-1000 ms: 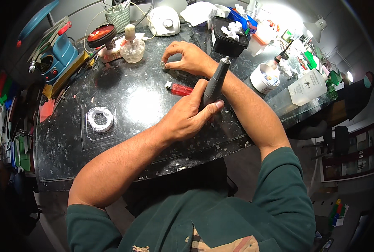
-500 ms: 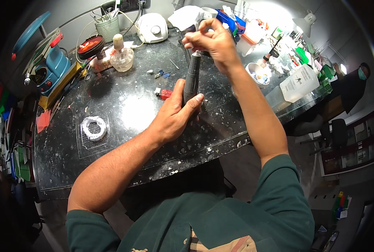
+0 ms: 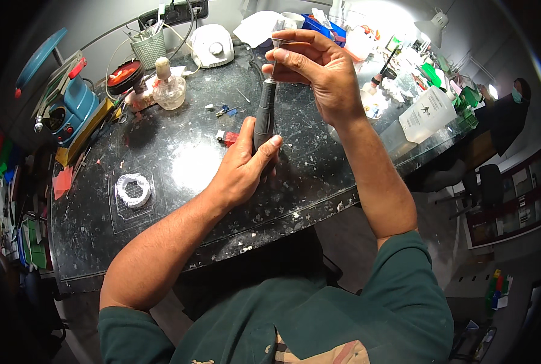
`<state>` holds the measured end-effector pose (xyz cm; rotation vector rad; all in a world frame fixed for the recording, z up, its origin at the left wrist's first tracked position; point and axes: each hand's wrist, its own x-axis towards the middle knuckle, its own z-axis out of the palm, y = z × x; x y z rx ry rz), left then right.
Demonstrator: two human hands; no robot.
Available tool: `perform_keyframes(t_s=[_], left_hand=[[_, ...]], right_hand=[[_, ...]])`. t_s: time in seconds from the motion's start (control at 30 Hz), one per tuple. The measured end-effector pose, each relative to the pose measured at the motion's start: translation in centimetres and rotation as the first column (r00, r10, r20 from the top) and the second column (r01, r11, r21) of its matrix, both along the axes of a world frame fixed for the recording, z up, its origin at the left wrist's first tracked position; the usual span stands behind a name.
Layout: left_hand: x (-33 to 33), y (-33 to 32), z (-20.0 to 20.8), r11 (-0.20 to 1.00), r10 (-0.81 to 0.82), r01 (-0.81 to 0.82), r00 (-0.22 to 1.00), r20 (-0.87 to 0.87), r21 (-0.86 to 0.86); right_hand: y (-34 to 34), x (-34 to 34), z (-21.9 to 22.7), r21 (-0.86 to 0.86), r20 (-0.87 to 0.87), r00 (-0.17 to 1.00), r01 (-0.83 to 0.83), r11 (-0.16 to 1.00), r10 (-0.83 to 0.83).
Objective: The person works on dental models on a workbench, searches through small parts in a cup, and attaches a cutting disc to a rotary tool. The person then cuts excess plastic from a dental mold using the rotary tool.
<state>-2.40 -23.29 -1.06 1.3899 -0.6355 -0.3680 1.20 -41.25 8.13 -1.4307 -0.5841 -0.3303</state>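
Observation:
My left hand wraps round a dark grey rotary handpiece, its silver tip pointing away from me over the bench. Just above that tip, my right hand pinches a thin metal bur between thumb and fingers. The shank lines up with the handpiece's tip; I cannot tell how deep it sits in it. A wider piece tops the bur, partly behind the fingers. Left of my left hand lies a small red object. A white ring-shaped piece rests on a clear square sheet.
The dark bench is scratched and speckled white. Along its back stand a glass bottle, a tool cup and a white control box. A blue machine is at left, a translucent jug at right. Another person sits far right.
My right fingers have opened out slightly from a tighter pinch, and the bur above the handpiece's tip now shows. My left hand keeps its hold. The whole view has shifted a little.

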Motion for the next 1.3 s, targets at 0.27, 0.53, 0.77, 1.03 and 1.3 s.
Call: perform_keyframes(t_s=[0.27,0.53,0.77,1.03,1.3], left_hand=[[0.1,0.2,-0.1,1.0,0.008,-0.009,1.0,0.017,0.021],[0.1,0.2,-0.1,0.997,0.02,-0.025,0.997,-0.073,-0.073],[1.4,1.2,-0.4,0.998,-0.034,0.034,0.999,-0.006,-0.049],[0.4,1.2,0.2,0.942,-0.29,0.217,0.908,-0.3,-0.256],[-0.8,1.2,0.0,0.973,-0.213,0.22,0.972,-0.103,0.068]], right_hand=[[0.2,0.0,0.0,-0.085,0.025,0.999,0.04,0.996,-0.038],[0.9,0.0,-1.5,-0.272,0.099,0.994,0.079,0.959,-0.054],[3.1,-1.9,-3.0,-0.759,-0.125,0.966,0.053,0.649,-0.225],[-0.9,1.7,-5.2,0.007,-0.356,0.86,-0.39,0.921,0.367],[4.6,2.8,-6.9,-0.872,-0.127,0.988,-0.153,0.464,0.086]])
